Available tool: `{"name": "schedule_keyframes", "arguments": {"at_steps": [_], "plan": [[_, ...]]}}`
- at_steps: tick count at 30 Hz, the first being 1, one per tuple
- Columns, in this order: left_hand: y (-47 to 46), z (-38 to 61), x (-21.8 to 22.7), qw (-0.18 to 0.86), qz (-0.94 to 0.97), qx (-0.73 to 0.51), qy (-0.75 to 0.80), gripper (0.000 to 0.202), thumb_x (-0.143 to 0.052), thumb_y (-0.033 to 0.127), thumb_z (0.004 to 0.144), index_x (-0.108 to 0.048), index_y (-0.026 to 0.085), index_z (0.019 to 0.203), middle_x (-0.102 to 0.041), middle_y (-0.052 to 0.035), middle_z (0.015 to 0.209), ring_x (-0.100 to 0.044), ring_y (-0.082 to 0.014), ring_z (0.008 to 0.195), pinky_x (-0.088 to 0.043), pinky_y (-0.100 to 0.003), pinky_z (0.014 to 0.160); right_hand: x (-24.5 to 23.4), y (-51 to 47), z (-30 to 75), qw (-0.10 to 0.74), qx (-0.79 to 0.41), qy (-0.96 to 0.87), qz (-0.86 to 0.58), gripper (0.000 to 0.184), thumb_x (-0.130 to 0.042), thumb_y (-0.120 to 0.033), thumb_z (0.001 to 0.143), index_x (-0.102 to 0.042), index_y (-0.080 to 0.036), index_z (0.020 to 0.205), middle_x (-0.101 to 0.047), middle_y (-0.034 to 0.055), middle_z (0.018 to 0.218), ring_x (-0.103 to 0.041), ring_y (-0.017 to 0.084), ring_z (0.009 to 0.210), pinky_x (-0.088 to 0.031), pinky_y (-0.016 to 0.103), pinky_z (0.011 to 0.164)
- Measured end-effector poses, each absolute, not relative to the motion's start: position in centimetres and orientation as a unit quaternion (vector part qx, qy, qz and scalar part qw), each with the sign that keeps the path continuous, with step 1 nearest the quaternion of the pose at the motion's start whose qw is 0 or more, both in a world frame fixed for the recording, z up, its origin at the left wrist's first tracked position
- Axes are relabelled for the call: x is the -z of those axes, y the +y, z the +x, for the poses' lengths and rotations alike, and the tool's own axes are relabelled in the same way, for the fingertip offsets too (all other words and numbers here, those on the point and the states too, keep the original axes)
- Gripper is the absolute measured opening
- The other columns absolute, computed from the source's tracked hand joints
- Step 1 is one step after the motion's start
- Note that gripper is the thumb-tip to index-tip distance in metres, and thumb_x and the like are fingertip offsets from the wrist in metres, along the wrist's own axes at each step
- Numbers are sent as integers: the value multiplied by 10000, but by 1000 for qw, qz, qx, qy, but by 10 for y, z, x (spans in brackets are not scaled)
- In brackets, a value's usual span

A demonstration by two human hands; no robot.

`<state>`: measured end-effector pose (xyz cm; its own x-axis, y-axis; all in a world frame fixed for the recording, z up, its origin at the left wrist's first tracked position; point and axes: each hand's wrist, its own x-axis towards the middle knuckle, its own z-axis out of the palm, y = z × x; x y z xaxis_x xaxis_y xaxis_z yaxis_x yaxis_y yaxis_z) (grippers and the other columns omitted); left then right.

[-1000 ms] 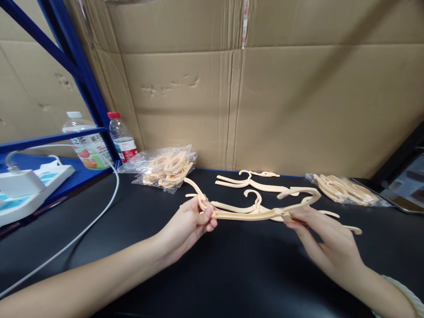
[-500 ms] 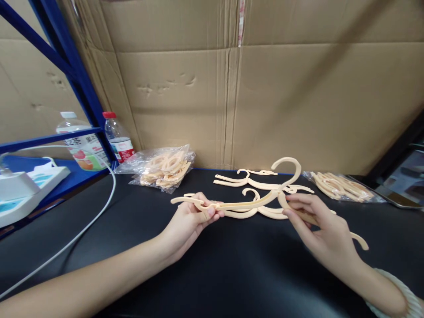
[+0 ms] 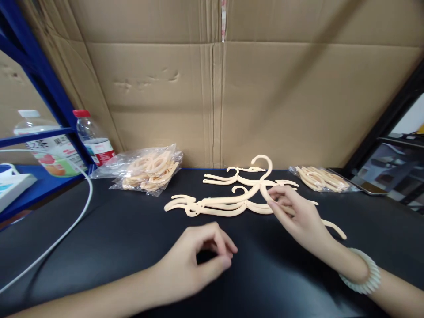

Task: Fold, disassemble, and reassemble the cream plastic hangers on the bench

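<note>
Two bare hands are held over the black table (image 3: 109, 247), whose near edge is out of view. Nothing is seen in the left hand (image 3: 198, 265): its fingers are loosely curled, with the thumb brought near their tips. By the right hand (image 3: 300, 216), on whose wrist a pale bracelet (image 3: 362, 271) is worn, a cream hanger (image 3: 261, 183) is gripped between thumb and fingers at its right arm, just beside the hook. It seems to be pinched there so that the hook can be kept upright. Its left arm is stretched over a flat hanger (image 3: 228, 213); whether the two are touching cannot be told.

Beyond these, toward the far edge, another hanger (image 3: 251, 181) is laid with its hook turned away, perhaps for a matching row. A clear bag of hanger pieces (image 3: 149, 172) is set toward the far left corner, and a flatter bag (image 3: 326, 179) near the far edge on the right; both were presumably placed there to be out of the hands' way. Past the left edge, a red-capped bottle (image 3: 96, 145) is stood by a blue frame (image 3: 49, 88). Behind the far edge, the space is walled off by cardboard (image 3: 281, 88), probably as a screen.
</note>
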<state>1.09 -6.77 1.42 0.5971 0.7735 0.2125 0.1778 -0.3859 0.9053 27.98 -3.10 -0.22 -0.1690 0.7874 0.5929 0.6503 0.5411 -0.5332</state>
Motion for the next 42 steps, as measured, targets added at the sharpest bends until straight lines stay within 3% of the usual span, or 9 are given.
{"name": "schedule_keyframes", "arguments": {"at_steps": [1,4,8,13,17,33,36,39,42], "plan": [[-72,11,-16,380,834,-292,274,55,-587,124,847,-597,163,809,-706,-84,970,-672,-188,899,-545,-302,830,2,-32,279,414,-76,-776,-469,131,-502,-292,935,-542,-228,1043,-625,26,889,-613,142,699,-520,279,651],[-79,9,-21,183,949,-197,162,212,-535,68,852,-628,151,1023,-687,-115,1139,-578,-245,1167,-450,-356,1042,3,-33,276,365,-105,-809,-448,115,-471,-262,947,-538,-235,1037,-621,19,913,-609,150,759,-507,289,690],[-77,7,-19,91,968,-138,189,347,-552,136,868,-570,163,1214,-536,-103,1400,-369,-267,1381,-290,-422,1169,9,-30,275,336,-132,-822,-440,128,-458,-235,952,-530,-232,1057,-615,28,951,-607,161,832,-510,303,739],[-69,7,-11,87,952,-125,265,384,-548,196,882,-539,199,1265,-492,-109,1436,-384,-298,1371,-322,-526,1129,9,-27,277,306,-110,-834,-446,126,-445,-211,957,-556,-223,1016,-611,35,922,-584,175,848,-496,331,753],[-69,6,-10,100,945,-136,279,330,-554,185,867,-576,208,1195,-531,-104,1396,-460,-289,1314,-373,-496,1105,6,-28,276,304,-104,-836,-444,131,-435,-190,957,-561,-203,990,-601,41,897,-574,169,813,-493,321,717],[-67,6,-11,126,936,-113,310,354,-523,256,890,-555,245,1243,-465,-99,1450,-419,-320,1334,-395,-493,1080,7,-26,282,261,-6,-861,-437,248,-434,-54,840,-593,-187,976,-595,89,994,-581,220,921,-525,399,784],[-67,7,-11,132,933,-115,313,352,-529,264,888,-564,250,1238,-463,-94,1456,-420,-323,1335,-394,-497,1079,8,-27,283,248,-5,-854,-457,273,-442,-145,895,-566,-172,1136,-598,127,1167,-574,251,1088,-508,447,911],[-68,8,-8,134,929,-131,319,358,-544,254,881,-567,260,1238,-465,-83,1458,-421,-311,1338,-392,-483,1083,12,-28,284,191,6,-851,-490,499,-432,-365,951,-432,-106,1377,-471,188,1416,-425,314,1326,-393,538,1067],[-68,8,-4,139,920,-170,325,365,-580,247,861,-575,272,1226,-470,-70,1458,-428,-302,1334,-372,-475,1098,16,-28,284,125,7,-851,-510,645,-347,-500,966,-360,-74,1449,-360,190,1500,-304,329,1406,-301,574,1122]]}}
